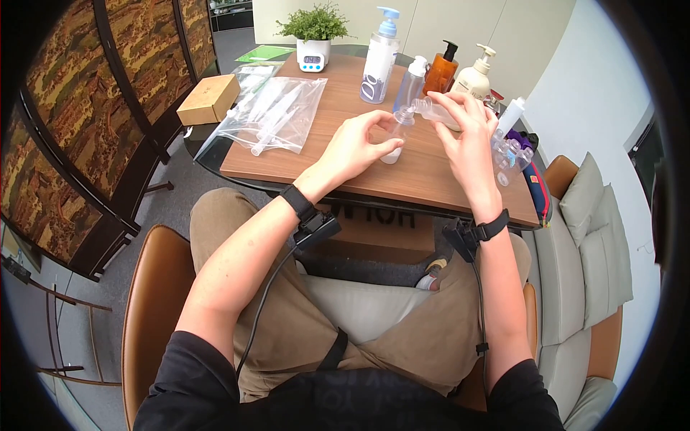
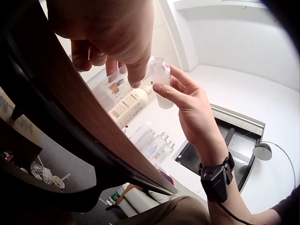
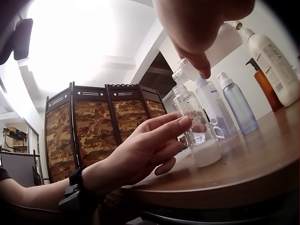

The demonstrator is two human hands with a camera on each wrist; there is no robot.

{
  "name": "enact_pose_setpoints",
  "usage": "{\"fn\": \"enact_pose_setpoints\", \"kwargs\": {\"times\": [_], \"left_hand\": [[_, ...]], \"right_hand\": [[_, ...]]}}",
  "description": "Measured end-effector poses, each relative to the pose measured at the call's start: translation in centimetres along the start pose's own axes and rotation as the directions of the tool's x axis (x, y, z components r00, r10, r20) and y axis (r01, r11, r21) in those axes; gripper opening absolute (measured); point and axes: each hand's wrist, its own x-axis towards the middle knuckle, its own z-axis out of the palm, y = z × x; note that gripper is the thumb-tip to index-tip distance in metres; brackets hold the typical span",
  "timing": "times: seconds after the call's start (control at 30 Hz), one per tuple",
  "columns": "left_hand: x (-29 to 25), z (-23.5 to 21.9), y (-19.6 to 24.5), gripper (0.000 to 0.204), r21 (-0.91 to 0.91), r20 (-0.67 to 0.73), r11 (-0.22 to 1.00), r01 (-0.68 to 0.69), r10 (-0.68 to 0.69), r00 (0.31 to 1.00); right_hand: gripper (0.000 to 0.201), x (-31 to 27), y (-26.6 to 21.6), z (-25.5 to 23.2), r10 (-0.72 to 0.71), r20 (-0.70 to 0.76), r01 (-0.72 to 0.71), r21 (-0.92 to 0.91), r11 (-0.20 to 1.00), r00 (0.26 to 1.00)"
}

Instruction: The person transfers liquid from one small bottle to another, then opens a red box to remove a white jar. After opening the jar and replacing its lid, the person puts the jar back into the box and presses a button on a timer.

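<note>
In the head view, the left hand grips a clear bottle that stands upright on the table. Whitish contents lie in its bottom in the right wrist view. The right hand holds a second, smaller clear bottle tipped sideways, its neck at the first bottle's mouth. From the left wrist camera, the right hand pinches this frosted bottle between thumb and fingers. The left hand has its thumb and fingers around the standing bottle.
Behind the hands stand a Dove-like pump bottle, a blue pump bottle, an amber one and a cream one. At the left lie a zip bag and a cardboard box; small clear bottles stand right.
</note>
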Motion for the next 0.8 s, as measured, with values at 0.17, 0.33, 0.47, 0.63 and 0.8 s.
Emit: {"fn": "enact_pose_setpoints", "kwargs": {"times": [0.17, 0.33, 0.47, 0.63, 0.8], "left_hand": [[0.02, 0.00, 0.02, 0.051, -0.008, -0.001, 1.000, -0.005, 0.005, 1.000], [-0.03, -0.01, 0.08, 0.050, -0.006, -0.002, 1.000, -0.001, 0.000, 1.000], [-0.01, -0.04, 0.07, 0.050, 0.001, -0.004, 1.000, 0.002, -0.002, 1.000], [0.05, -0.09, 0.05, 0.051, 0.000, 0.006, 1.000, 0.002, -0.002, 1.000], [0.03, 0.00, -0.05, 0.051, -0.009, -0.001, 1.000, 0.000, 0.000, 1.000]], "right_hand": [[0.046, 0.03, -0.07, -0.07, -0.002, -0.001, 0.002, -0.006, 1.000, 1.000], [0.047, 0.07, -0.13, -0.10, -0.015, -0.009, 0.015, -0.024, 1.000, 1.000], [0.047, 0.07, -0.13, -0.08, -0.021, -0.012, 0.020, -0.035, 0.999, 1.000], [0.048, 0.12, -0.23, -0.09, -0.027, -0.022, 0.027, -0.040, 0.999, 0.999], [0.048, 0.13, -0.28, -0.14, -0.029, -0.018, 0.028, -0.042, 0.999, 0.999]]}}
